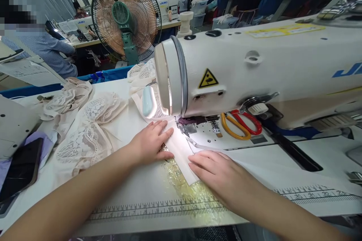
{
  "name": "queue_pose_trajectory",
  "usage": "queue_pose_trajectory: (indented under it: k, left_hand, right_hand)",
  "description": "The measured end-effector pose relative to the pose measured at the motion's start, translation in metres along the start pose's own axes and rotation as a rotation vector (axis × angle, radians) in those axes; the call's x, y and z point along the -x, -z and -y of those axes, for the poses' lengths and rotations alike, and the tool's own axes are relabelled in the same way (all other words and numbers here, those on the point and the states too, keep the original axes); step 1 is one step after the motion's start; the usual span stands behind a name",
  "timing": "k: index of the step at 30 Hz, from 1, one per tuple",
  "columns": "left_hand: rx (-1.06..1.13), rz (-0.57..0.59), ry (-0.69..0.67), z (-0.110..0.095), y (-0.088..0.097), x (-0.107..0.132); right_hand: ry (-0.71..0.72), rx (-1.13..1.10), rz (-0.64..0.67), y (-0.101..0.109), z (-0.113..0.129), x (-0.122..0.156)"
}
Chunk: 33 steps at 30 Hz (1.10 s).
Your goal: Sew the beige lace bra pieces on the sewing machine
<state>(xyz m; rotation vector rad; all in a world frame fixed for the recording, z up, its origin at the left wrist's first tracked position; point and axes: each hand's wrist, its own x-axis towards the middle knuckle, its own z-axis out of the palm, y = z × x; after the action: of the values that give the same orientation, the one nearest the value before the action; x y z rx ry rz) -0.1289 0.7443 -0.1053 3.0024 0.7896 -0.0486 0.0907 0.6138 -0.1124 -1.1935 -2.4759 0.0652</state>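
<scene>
A pale fabric strip (181,152) runs from under the presser area of the white sewing machine (226,64) towards me. My left hand (151,141) lies flat with fingers spread, its fingertips on the strip's left side close to the needle area. Beside the strip's lower right edge rests my right hand (213,167), palm down, fingers stretched out and touching the fabric; its thumb is hidden. Beige lace fabric (141,101) joins the strip behind the machine head, by a pale blue rounded piece (147,101). The needle itself cannot be made out.
Lace bra pieces (96,131) lie on the left of the table. A dark phone (21,167) is at far left. Scissors (236,126) with yellow and red handles lie under the machine arm. A printed ruler (141,209) lines the front edge. A fan (124,15) stands behind.
</scene>
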Motion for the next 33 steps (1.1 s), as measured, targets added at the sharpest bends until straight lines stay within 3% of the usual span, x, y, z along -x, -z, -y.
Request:
queue_pose_trajectory:
  k: [11,14,17,19,22,24,33]
  left_hand:
    - [0.047,0.029,-0.032,0.031,0.012,-0.023]
    - [0.041,-0.113,-0.072,0.021,0.017,-0.024]
    - [0.083,-0.267,-0.243,-0.003,0.018,-0.018]
    - [0.136,-0.262,-0.33,-0.02,0.017,-0.012]
    - [0.15,-0.184,-0.341,-0.034,0.011,-0.006]
    - [0.116,-0.162,-0.328,-0.035,0.006,-0.003]
    - [0.001,-0.263,-0.361,-0.039,0.006,0.009]
  right_hand:
    - [-0.015,0.016,0.045,-0.001,-0.001,-0.006]
    - [-0.031,0.012,0.038,-0.003,0.0,-0.007]
    - [-0.034,-0.004,0.023,-0.003,0.001,-0.008]
    - [-0.038,-0.019,0.034,-0.003,0.002,-0.009]
    - [-0.052,-0.02,0.055,-0.003,0.003,-0.008]
    - [-0.056,0.0,0.049,-0.004,0.002,-0.006]
    - [-0.017,0.07,-0.01,-0.005,0.002,-0.003]
